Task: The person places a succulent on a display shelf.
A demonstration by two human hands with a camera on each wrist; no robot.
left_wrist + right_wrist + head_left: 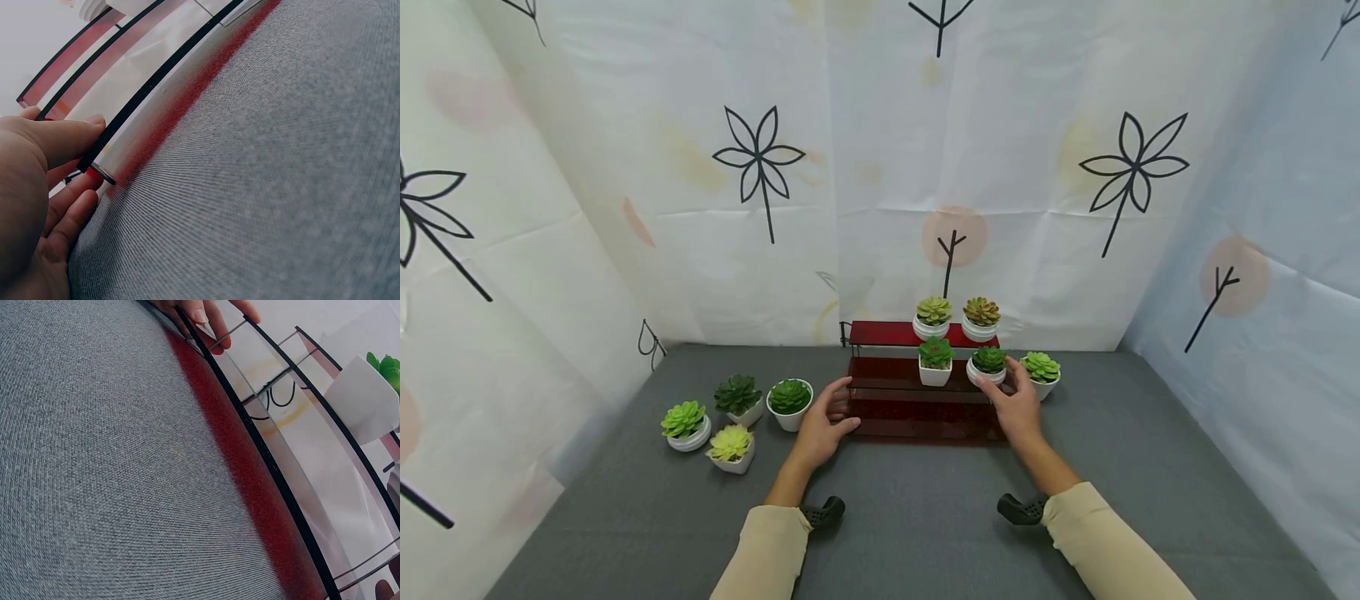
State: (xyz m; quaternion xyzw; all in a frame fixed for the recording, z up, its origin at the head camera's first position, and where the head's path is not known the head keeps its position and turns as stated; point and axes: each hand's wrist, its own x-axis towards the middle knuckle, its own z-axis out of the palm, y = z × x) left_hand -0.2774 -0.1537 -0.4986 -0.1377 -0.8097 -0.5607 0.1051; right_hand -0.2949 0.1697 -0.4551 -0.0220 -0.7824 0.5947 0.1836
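Observation:
A three-tier red display stand (pixel 880 421) with dark edges stands against the back wall. My left hand (pixel 822 423) holds its left end; in the left wrist view the thumb (pixel 72 137) lies at the dark front edge and the other fingers are around the end. At the right of the middle tier, my right hand (pixel 1017 406) grips a small dark-green succulent in a round white pot (pixel 987 367), thumb in front. Beside it on that tier is a green succulent in a square white pot (pixel 935 367). The right wrist view shows little of the right hand.
Two potted succulents, one light green (pixel 933 317) and one brownish (pixel 981 318), occupy the top tier. A bright green one (pixel 1041 372) stands right of the stand. Several more, including a dark-green round-potted one (pixel 790 403), are on the grey table (pixel 917 525) at left.

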